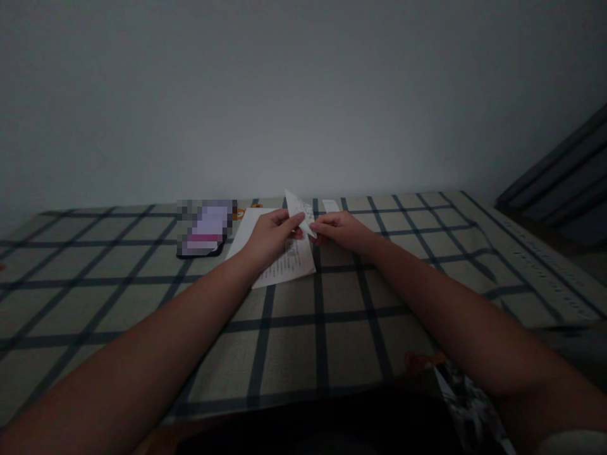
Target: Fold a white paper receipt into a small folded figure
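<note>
Between my two hands a small folded piece of paper (298, 207) stands tilted, white with some grey print on it. My left hand (274, 232) pinches its lower left side with thumb and fingers. At its lower right corner, the fingertips of my right hand (339, 229) are pressed together on the same paper. Beneath my left hand lies a printed white sheet (284, 268) with lines of text, partly covered by the hand. A small white strip (331, 206) shows just behind my right hand; what it is I cannot tell.
A phone (207, 229) with a blurred, lit screen lies left of the sheet. Beside it is a small orange item (239, 214). The checked cloth (294, 328) covers the surface up to a plain wall (303, 95). Dark striped fabric (564, 170) hangs at the right.
</note>
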A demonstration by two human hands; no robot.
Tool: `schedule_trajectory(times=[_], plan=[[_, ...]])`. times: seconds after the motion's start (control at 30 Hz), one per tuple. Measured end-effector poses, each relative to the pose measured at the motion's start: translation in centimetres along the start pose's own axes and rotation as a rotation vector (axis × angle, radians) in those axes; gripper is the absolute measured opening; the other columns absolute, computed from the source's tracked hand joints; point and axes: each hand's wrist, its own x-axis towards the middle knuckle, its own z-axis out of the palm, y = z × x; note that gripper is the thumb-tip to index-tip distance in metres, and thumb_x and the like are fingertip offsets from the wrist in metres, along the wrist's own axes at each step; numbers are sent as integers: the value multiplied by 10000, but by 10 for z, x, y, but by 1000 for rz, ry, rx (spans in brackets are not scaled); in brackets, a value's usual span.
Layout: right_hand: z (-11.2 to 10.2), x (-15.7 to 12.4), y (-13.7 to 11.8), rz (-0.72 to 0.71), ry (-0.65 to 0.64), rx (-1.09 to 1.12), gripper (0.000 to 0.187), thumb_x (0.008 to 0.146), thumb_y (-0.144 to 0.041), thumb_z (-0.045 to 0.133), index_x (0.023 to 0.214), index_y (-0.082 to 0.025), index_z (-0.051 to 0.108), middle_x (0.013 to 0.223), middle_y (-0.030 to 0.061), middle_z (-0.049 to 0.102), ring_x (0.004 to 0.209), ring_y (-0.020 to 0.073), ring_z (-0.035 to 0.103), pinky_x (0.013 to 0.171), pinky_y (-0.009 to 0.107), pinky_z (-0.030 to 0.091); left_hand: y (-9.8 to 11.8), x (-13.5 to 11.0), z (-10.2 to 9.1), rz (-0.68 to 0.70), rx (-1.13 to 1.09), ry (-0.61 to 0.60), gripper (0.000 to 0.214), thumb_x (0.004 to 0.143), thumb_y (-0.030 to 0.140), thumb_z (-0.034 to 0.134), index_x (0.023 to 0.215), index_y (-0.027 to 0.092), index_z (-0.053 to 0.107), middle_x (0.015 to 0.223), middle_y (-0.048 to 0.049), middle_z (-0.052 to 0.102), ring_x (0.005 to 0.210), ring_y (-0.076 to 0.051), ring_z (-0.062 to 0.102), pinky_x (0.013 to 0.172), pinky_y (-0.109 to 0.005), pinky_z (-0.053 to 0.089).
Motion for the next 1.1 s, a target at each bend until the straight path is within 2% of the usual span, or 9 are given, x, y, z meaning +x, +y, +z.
schedule_trajectory(times=[0.27, 0.5, 0.73, 0.9, 1.1], plan=[[-2, 1, 0, -12, -61, -54, 361, 885, -472, 537, 802, -150, 679, 724, 21, 677, 689, 131, 606, 685, 255, 446, 2, -2, -1, 38, 63, -4, 334, 759, 472, 707, 854, 152, 705, 748, -50, 687, 639, -154, 623, 629, -283, 469], [-3, 1, 2, -42, -117, -72, 353, 882, -466, 542, 780, -147, 652, 733, 21, 655, 704, 134, 585, 699, 263, 431, 6, -3, 3, -9, -107, -39, 294, 703, 403, 772, 852, 159, 702, 777, -44, 703, 635, -144, 628, 605, -263, 476], [-4, 1, 2, -19, -106, -74, 360, 883, -476, 529, 785, -151, 651, 723, 15, 646, 693, 131, 579, 688, 261, 424, 0, -1, 0, 20, -32, 12, 326, 718, 441, 756, 864, 151, 726, 787, -71, 710, 654, -168, 636, 642, -300, 494], [-1, 2, 1, -30, -66, -110, 369, 885, -480, 520, 826, -143, 659, 700, 11, 641, 640, 121, 560, 633, 253, 404, 1, 0, 2, 16, -84, 40, 325, 708, 435, 764, 843, 143, 718, 778, -68, 707, 643, -161, 631, 638, -297, 493], [3, 1, -1, -59, -8, -114, 337, 884, -442, 527, 777, -139, 628, 668, 6, 619, 623, 118, 552, 599, 245, 384, 3, -1, 3, -4, -125, 25, 302, 684, 387, 788, 840, 139, 715, 824, -72, 715, 662, -155, 640, 644, -291, 503]])
